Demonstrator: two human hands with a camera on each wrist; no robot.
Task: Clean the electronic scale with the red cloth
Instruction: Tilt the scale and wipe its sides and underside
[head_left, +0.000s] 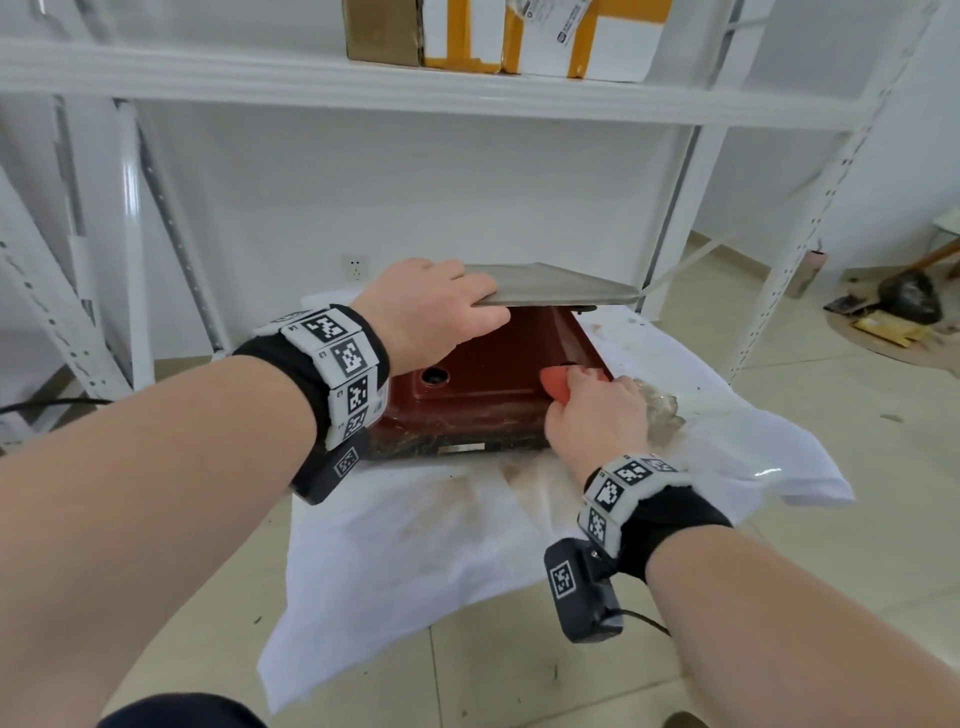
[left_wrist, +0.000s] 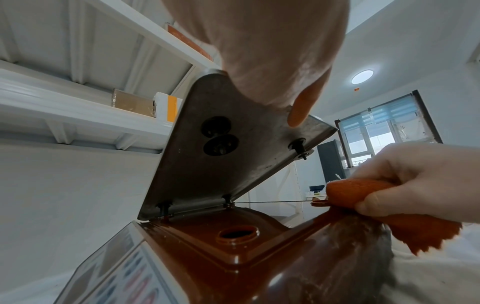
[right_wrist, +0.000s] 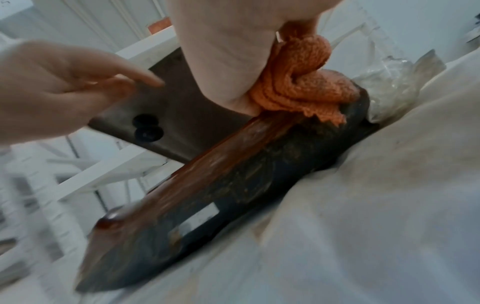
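The electronic scale's dark red body (head_left: 483, 374) sits on a stained white sheet. Its metal weighing pan (head_left: 550, 288) is tilted up at the near edge, and the underside with black studs (left_wrist: 221, 154) shows. My left hand (head_left: 483, 306) pinches the pan's near left corner, fingers on top and thumb (left_wrist: 303, 107) underneath. My right hand (head_left: 576, 400) grips the bunched red cloth (head_left: 558, 382) and presses it on the body's near right corner (right_wrist: 303, 82). A round hole (left_wrist: 237, 231) opens in the body's top.
The white sheet (head_left: 415, 545) covers the low surface under the scale. Crumpled clear plastic (head_left: 660, 415) lies against the scale's right side. A white metal rack (head_left: 363, 88) with cartons (head_left: 493, 31) stands behind. Rubbish (head_left: 904, 306) lies on the tiled floor, far right.
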